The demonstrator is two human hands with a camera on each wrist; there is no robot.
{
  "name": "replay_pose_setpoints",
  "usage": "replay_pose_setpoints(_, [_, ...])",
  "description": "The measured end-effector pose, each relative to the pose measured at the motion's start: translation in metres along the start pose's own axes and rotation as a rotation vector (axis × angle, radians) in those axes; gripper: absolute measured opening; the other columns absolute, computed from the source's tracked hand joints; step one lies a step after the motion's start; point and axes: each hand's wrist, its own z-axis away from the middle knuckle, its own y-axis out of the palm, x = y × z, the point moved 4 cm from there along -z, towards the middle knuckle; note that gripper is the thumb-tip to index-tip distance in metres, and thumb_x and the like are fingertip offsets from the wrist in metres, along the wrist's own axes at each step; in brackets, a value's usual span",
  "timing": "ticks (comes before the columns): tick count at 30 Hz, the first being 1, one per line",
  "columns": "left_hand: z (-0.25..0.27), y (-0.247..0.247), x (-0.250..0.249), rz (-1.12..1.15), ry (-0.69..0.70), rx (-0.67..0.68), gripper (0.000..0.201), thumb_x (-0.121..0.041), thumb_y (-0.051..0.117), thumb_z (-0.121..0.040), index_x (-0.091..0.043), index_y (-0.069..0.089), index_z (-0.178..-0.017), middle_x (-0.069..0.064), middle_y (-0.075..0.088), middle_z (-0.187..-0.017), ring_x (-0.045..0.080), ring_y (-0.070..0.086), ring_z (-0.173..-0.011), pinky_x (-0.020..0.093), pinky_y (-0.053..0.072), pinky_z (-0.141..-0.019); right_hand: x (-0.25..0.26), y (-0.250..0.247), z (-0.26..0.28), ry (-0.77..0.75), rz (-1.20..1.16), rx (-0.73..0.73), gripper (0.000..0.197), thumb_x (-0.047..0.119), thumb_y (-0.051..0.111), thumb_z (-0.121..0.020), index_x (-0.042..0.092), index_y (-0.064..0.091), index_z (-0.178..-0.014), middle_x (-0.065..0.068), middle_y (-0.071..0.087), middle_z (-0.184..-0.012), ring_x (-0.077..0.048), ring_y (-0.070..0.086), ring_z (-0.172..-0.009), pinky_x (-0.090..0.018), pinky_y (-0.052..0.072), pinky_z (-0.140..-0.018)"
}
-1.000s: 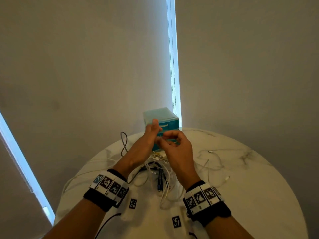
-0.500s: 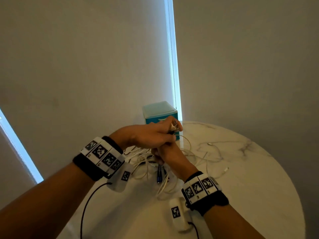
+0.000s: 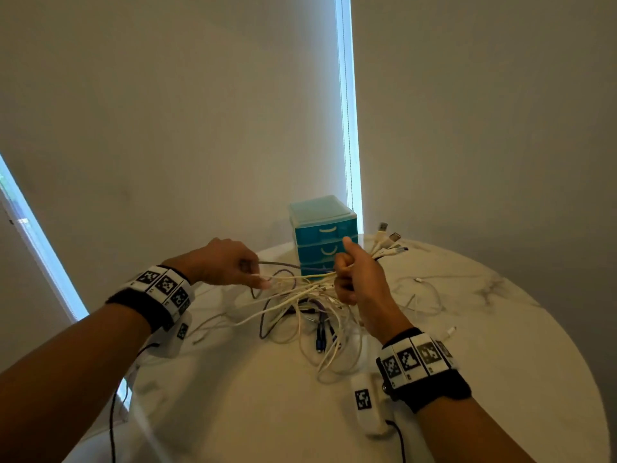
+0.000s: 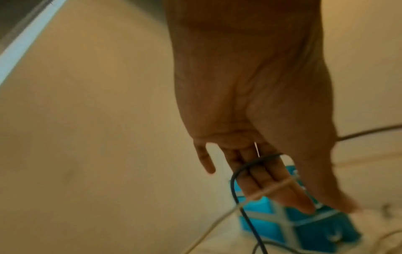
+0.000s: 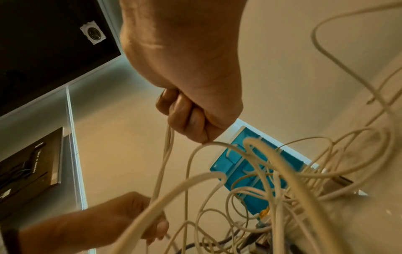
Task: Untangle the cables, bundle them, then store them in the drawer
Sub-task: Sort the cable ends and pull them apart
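Note:
A tangle of white, purple and dark cables (image 3: 310, 315) lies mid-table in front of a small teal drawer unit (image 3: 322, 228), whose drawers look closed. My right hand (image 3: 344, 279) is a fist round a bunch of cables, and their plug ends (image 3: 387, 240) fan out past the thumb. In the right wrist view the right hand (image 5: 195, 127) grips white strands that hang down to the cables (image 5: 272, 189). My left hand (image 3: 258, 279) pinches strands stretched toward the right hand. A dark cable (image 4: 237, 173) loops across the fingers of the left hand (image 4: 326, 208).
The round white marble table (image 3: 500, 362) stands against a blind-covered wall. A loose white cable (image 3: 420, 295) lies to the right of the tangle. The table's left edge runs close under my left forearm. The wrist cameras' black cords hang near both wrists.
The hands were together in front of the drawer unit. They have since pulled apart: the left went left with strands, and the right now holds a bunch with the plug ends showing.

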Motion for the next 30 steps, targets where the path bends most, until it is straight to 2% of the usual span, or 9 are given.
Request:
replay_pose_setpoints(3, [-0.004, 0.004, 0.037, -0.013, -0.057, -0.160, 0.106, -0.116, 0.024, -0.051, -0.033, 0.078, -0.089, -0.015, 0.071, -0.085, 0.010, 0.064, -0.086, 0.033, 0.046, -0.075, 0.002, -0.005, -0.002, -0.036, -0.008, -0.058, 0.062, 0.039, 0.040, -0.114, 0.026, 0.036, -0.054, 0.007, 0.027, -0.051, -0.010, 0.021, -0.043, -0.021, 0.020, -0.039])
replay_pose_setpoints(7, [-0.003, 0.023, 0.068, 0.058, -0.166, -0.051, 0.086, -0.108, 0.049, -0.061, -0.028, 0.078, -0.078, -0.009, 0.066, -0.101, 0.014, 0.051, -0.103, 0.041, 0.047, -0.092, 0.008, -0.030, -0.007, -0.101, -0.098, -0.183, 0.063, 0.029, 0.042, -0.110, 0.027, 0.037, -0.048, 0.007, 0.028, -0.051, -0.010, 0.022, -0.042, -0.022, 0.020, -0.038])
replay_pose_setpoints(10, [0.003, 0.037, 0.090, 0.165, -0.239, 0.011, 0.097, -0.111, 0.050, -0.052, -0.018, 0.069, -0.073, -0.001, 0.061, -0.093, 0.018, 0.057, -0.088, 0.036, 0.043, -0.083, 0.003, -0.042, -0.013, -0.092, -0.169, -0.231, 0.064, 0.026, 0.042, -0.109, 0.027, 0.036, -0.046, 0.007, 0.027, -0.048, -0.010, 0.020, -0.040, -0.020, 0.019, -0.037])
replay_pose_setpoints(12, [0.009, 0.041, 0.092, 0.249, -0.234, 0.003, 0.090, -0.108, 0.047, -0.063, -0.021, 0.068, -0.072, -0.003, 0.061, -0.081, 0.019, 0.058, -0.078, 0.035, 0.041, -0.077, -0.002, -0.042, -0.016, -0.090, -0.168, -0.228, 0.059, 0.024, 0.043, -0.108, 0.026, 0.035, -0.049, 0.006, 0.027, -0.049, -0.011, 0.019, -0.040, -0.020, 0.019, -0.037])
replay_pose_setpoints(15, [0.009, 0.041, 0.079, 0.423, -0.199, -0.068, 0.092, -0.104, 0.028, -0.076, -0.029, 0.077, -0.099, -0.012, 0.072, -0.102, 0.015, 0.066, -0.094, 0.036, 0.048, -0.085, -0.004, -0.036, -0.016, -0.093, -0.174, -0.151, 0.059, 0.021, 0.041, -0.108, 0.025, 0.035, -0.049, 0.005, 0.028, -0.051, -0.012, 0.019, -0.043, -0.022, 0.019, -0.038])
replay_pose_setpoints(19, [-0.013, 0.028, 0.053, 0.607, -0.057, -0.303, 0.074, -0.093, 0.043, -0.085, -0.029, 0.072, -0.110, -0.011, 0.077, -0.111, 0.014, 0.071, -0.107, 0.040, 0.055, -0.100, 0.008, -0.023, -0.005, -0.154, -0.239, 0.081, 0.067, 0.016, 0.038, -0.110, 0.024, 0.038, -0.044, 0.005, 0.027, -0.050, -0.010, 0.021, -0.043, -0.022, 0.019, -0.040])
replay_pose_setpoints(22, [-0.023, 0.025, 0.018, 0.748, 0.061, -0.078, 0.044, -0.049, 0.048, -0.109, -0.014, 0.072, -0.123, 0.002, 0.081, -0.108, 0.020, 0.077, -0.099, 0.040, 0.061, -0.095, 0.012, -0.018, 0.000, -0.179, -0.235, 0.165, 0.067, 0.015, 0.038, -0.110, 0.024, 0.037, -0.044, 0.006, 0.025, -0.049, -0.009, 0.020, -0.044, -0.023, 0.017, -0.042])
replay_pose_setpoints(25, [-0.026, 0.040, 0.000, 0.664, 0.075, 0.293, 0.024, -0.022, 0.056, -0.110, -0.009, 0.071, -0.125, 0.006, 0.079, -0.109, 0.019, 0.077, -0.093, 0.031, 0.064, -0.074, 0.009, -0.020, -0.001, -0.177, -0.211, 0.158, 0.067, 0.016, 0.038, -0.110, 0.024, 0.037, -0.044, 0.006, 0.025, -0.050, -0.009, 0.019, -0.044, -0.024, 0.016, -0.043])
replay_pose_setpoints(30, [-0.022, 0.055, -0.002, 0.396, 0.083, 0.511, 0.034, -0.002, 0.070, -0.098, -0.018, 0.074, -0.128, -0.002, 0.080, -0.109, 0.019, 0.077, -0.095, 0.029, 0.062, -0.070, 0.002, -0.024, -0.007, -0.143, -0.173, 0.081, 0.064, 0.018, 0.040, -0.110, 0.024, 0.039, -0.047, 0.005, 0.028, -0.052, -0.010, 0.020, -0.043, -0.022, 0.020, -0.039])
